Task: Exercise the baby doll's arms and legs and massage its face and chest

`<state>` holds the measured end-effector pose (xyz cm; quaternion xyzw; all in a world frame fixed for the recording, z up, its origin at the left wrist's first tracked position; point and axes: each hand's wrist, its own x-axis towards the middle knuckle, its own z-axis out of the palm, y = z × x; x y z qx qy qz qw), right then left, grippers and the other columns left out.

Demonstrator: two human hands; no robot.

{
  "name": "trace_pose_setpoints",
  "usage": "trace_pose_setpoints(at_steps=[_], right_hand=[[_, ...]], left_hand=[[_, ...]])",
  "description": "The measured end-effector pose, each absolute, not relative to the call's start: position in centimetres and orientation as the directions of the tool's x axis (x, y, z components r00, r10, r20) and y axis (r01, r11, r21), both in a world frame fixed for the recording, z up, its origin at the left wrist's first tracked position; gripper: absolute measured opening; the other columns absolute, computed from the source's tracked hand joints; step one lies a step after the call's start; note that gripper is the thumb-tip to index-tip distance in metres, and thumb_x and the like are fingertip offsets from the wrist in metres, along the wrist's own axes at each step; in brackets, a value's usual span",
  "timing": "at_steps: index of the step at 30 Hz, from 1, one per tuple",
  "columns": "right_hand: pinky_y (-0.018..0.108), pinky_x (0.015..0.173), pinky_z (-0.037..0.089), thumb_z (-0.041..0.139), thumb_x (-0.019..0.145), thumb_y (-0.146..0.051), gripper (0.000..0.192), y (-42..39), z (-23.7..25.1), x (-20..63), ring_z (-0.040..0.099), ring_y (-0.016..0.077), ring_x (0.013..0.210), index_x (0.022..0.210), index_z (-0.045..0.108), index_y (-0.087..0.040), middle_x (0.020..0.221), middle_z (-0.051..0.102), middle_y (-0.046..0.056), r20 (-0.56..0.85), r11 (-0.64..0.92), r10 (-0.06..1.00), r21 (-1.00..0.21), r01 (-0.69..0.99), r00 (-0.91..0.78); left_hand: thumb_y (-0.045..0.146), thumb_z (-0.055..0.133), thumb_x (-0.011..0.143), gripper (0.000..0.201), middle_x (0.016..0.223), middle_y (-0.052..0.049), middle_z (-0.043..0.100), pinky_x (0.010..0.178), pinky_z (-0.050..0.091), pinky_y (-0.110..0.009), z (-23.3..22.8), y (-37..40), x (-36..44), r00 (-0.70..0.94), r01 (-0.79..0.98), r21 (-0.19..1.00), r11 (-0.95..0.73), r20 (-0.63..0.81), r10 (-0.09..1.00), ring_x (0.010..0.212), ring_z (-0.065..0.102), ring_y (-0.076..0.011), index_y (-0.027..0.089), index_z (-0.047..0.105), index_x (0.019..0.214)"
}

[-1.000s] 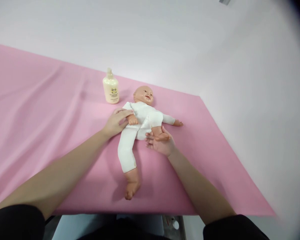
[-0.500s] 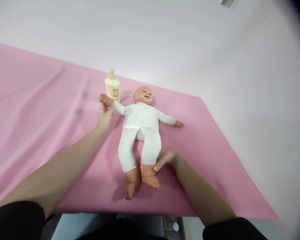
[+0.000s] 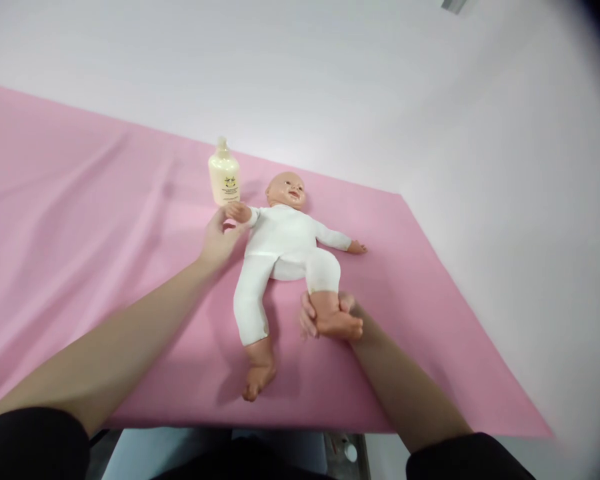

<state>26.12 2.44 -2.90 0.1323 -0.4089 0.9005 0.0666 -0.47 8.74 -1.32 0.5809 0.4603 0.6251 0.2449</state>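
White cloth covers the body of the plastic baby doll in a white soft suit, which lies on its back near the middle of the pink cloth-covered table, head toward the far edge. The left hand is closed lightly around the doll's small hand and holds that arm out to the side — this keeps the upper body flat on the cloth. The right hand is cupped under the doll's foot with the fingers curled around the ankle, so this leg is bent at the knee and lifted a little, while the other leg lies straight toward the near edge. The doll's second arm rests free, stretched to the other side.

A cream plastic pump bottle stands upright just beside the held arm, close behind the left hand, not touching the doll as far as I can tell.

The palm of the right hand is hidden by the foot — its grip strength I cannot judge. The label of the bottle is too small to read, and the right edge of the view is dark and blurred.
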Motion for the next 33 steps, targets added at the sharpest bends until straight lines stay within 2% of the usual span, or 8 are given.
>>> trace_pose_setpoints(at_steps=[2,5,11,16,19,22,26,33], right_hand=[[0.039,0.084,0.052,0.075,0.064,-0.06,0.052,2.4,-2.6,26.1,0.065,0.0196,0.081,0.088,0.058,-0.017,0.087,0.067,0.005,0.333,-0.666,0.271,-0.613,-0.426,-0.903],[0.039,0.089,0.05,0.065,0.073,-0.062,0.045,2.3,-1.2,26.1,0.064,0.0197,0.092,0.086,0.056,-0.019,0.095,0.065,0.003,0.13,-0.608,0.614,-0.551,-0.571,-0.779],[0.038,0.085,0.05,0.046,0.086,-0.061,0.045,2.3,0.2,26.1,0.062,0.0193,0.089,0.08,0.056,-0.018,0.094,0.064,0.005,-0.163,-0.589,0.756,-0.592,-0.55,-0.634],[0.036,0.086,0.048,0.06,0.072,-0.067,0.05,2.4,-1.2,26.3,0.062,0.0193,0.09,0.082,0.056,-0.019,0.097,0.063,0.004,0.038,-0.601,0.603,-0.635,-0.485,-0.797],[0.036,0.083,0.049,0.072,0.06,-0.065,0.055,2.2,-1.8,26.3,0.064,0.0212,0.088,0.084,0.061,-0.017,0.094,0.066,0.007,0.196,-0.622,0.293,-0.704,-0.342,-0.936],[0.037,0.085,0.049,0.078,0.061,-0.054,0.052,1.7,-1.3,26.1,0.065,0.0242,0.091,0.09,0.064,-0.012,0.094,0.068,0.012,0.056,-0.544,-0.031,-0.838,-0.03,-0.998],[0.032,0.094,0.045,0.078,0.07,-0.035,0.034,1.0,0.1,25.9,0.064,0.0225,0.103,0.092,0.066,-0.011,0.096,0.07,0.01,-0.245,-0.382,-0.038,-0.892,0.24,-0.969],[0.036,0.094,0.046,0.076,0.072,-0.04,0.039,1.7,-0.5,25.8,0.064,0.0249,0.104,0.096,0.066,-0.011,0.095,0.071,0.013,-0.135,-0.375,-0.119,-0.911,0.17,-0.984]], left_hand=[[0.037,0.067,0.076,0.042,0.119,-0.005,0.065,0.091,0.048,-0.038,-1.1,8.1,0.0,-0.069,0.301,0.824,-0.479,0.52,0.851,0.109,0.059,-0.0228,0.022,0.061,0.115],[0.035,0.064,0.079,0.036,0.124,-0.005,0.064,0.102,0.042,-0.042,-0.7,7.4,0.4,0.157,0.418,0.72,-0.554,0.544,0.825,0.116,0.053,-0.0239,0.024,0.064,0.113],[0.033,0.061,0.081,0.035,0.123,-0.005,0.064,0.104,0.04,-0.044,-0.3,7.0,0.3,0.198,0.486,0.671,-0.561,0.54,0.818,0.116,0.052,-0.0243,0.025,0.064,0.116],[0.035,0.067,0.078,0.044,0.119,-0.005,0.063,0.094,0.047,-0.039,-0.6,7.6,0.1,-0.085,0.345,0.834,-0.43,0.484,0.871,0.109,0.057,-0.0232,0.022,0.059,0.119],[0.037,0.065,0.082,0.045,0.121,-0.006,0.061,0.087,0.05,-0.034,-0.8,8.5,-0.4,-0.227,0.121,0.906,-0.405,0.423,0.877,0.107,0.059,-0.0211,0.019,0.053,0.121],[0.037,0.063,0.086,0.046,0.133,-0.008,0.053,0.081,0.051,-0.03,-1.5,9.9,-1.5,-0.353,-0.057,0.927,-0.37,0.328,0.876,0.113,0.056,-0.0211,0.018,0.046,0.124],[0.037,0.054,0.093,0.037,0.138,-0.012,0.048,0.074,0.051,-0.027,-2.9,11.4,-2.9,-0.442,-0.208,0.941,-0.268,0.154,0.884,0.108,0.057,-0.0173,0.017,0.041,0.12],[0.029,0.054,0.092,0.039,0.144,-0.01,0.044,0.079,0.051,-0.032,-2.0,10.6,-2.1,-0.441,-0.157,0.929,-0.336,0.238,0.866,0.12,0.053,-0.0208,0.019,0.041,0.127]])
